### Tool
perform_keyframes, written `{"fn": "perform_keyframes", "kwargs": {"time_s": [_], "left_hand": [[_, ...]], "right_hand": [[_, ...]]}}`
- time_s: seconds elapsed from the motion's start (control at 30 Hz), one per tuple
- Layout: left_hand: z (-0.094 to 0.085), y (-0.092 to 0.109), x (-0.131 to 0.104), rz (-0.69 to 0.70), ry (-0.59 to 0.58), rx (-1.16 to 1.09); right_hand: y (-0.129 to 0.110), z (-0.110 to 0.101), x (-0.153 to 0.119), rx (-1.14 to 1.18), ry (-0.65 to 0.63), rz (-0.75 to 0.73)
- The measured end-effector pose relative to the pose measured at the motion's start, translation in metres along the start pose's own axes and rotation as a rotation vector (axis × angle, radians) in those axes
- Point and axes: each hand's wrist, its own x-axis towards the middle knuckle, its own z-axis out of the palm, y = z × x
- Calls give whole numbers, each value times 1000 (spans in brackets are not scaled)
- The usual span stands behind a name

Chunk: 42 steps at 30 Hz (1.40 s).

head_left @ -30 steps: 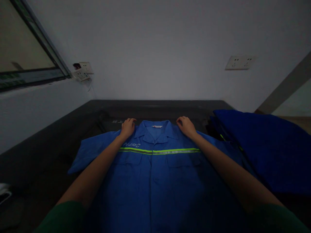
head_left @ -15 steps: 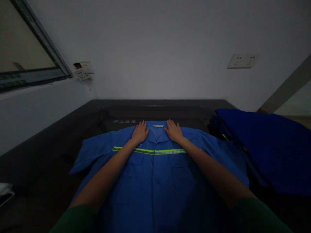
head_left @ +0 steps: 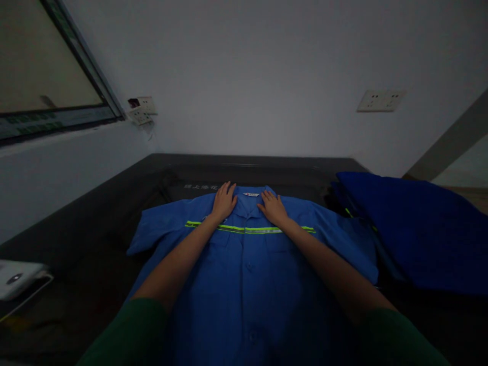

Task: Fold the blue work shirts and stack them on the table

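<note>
A blue short-sleeved work shirt (head_left: pixel 224 274) lies spread face up, its collar at the far end and its sleeves out to both sides. A yellow-green and silver reflective strip runs across its chest. My left hand (head_left: pixel 224 202) rests flat on the shirt at the left of the collar, fingers stretched out. On the right of the collar lies my right hand (head_left: pixel 273 207), also flat with its fingers extended. Between the hands a small white label (head_left: pixel 251 194) shows inside the neck. The shirt's lower end runs out of view.
The dark surface (head_left: pixel 244 165) under the shirt meets a pale wall. At right lies a pile of darker blue cloth (head_left: pixel 427 229). A white device with a cable (head_left: pixel 19 277) sits at the left edge. Wall sockets (head_left: pixel 380 100) are on the back wall.
My view has shifted slightly, bringing more of the white device in at left. Both hands remain beside the collar; the left hand's fingers reach slightly past the shirt's top edge.
</note>
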Motion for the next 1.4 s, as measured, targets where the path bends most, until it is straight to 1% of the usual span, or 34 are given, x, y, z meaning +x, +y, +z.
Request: {"fn": "perform_keyframes", "kwargs": {"time_s": [0.07,0.13,0.2,0.27,0.37,0.43,0.5,0.57,0.6,0.67,0.73,0.77,0.83,0.87,0.9,0.93,0.97,1.0,1.03,1.07,1.1,1.17,1.2,1.27,1.33,1.4], "left_hand": [[-13,9,-6,36,54,-9],[-26,19,-17,72,16,-36],[-37,29,-35,104,-88,-66],[-43,37,-57,117,-203,-90],[-46,46,-85,97,-366,-126],[-47,51,-93,66,-429,-156],[-52,54,-95,25,-413,-195],[-67,54,-95,4,-324,-252],[-78,53,-97,12,-266,-292],[-107,51,-108,58,-157,-385],[-143,50,-132,75,-92,-481],[-161,49,-150,48,-77,-521],[-192,48,-194,-72,-22,-595],[-204,47,-220,-142,12,-605],[-213,45,-247,-216,66,-602],[-218,42,-276,-292,126,-586],[-220,38,-305,-371,208,-565],[-218,33,-334,-453,275,-543],[-214,28,-361,-523,331,-521],[-206,22,-387,-584,390,-494],[-197,15,-410,-640,438,-460],[-174,5,-447,-724,515,-426],[-161,1,-460,-759,526,-448],[-140,-2,-474,-823,500,-559],[-126,1,-476,-893,422,-671],[-121,7,-472,-977,329,-729]], "right_hand": [[-9,-7,-9,-14,28,-15],[-18,-14,-17,7,60,-93],[-26,-19,-26,41,55,-195],[-34,-18,-34,62,10,-245],[-43,-7,-44,53,-71,-191],[-47,-1,-48,41,-91,-154],[-49,-1,-51,46,-63,-148],[-49,-9,-56,82,-5,-160],[-47,-16,-61,115,27,-165],[-41,-36,-78,209,81,-180],[-31,-62,-108,331,95,-208],[-25,-78,-128,395,84,-228],[-10,-110,-180,523,10,-230],[-1,-125,-211,587,-44,-189],[8,-138,-244,640,-115,-105],[16,-147,-278,681,-188,12],[24,-153,-313,729,-259,132],[31,-154,-348,788,-346,217],[38,-150,-380,834,-440,297],[43,-142,-410,875,-527,369],[48,-130,-436,885,-571,466],[56,-100,-473,789,-560,629],[59,-85,-484,722,-507,672],[64,-60,-490,628,-364,663],[66,-45,-485,615,-264,619],[67,-39,-477,653,-245,636]]}}
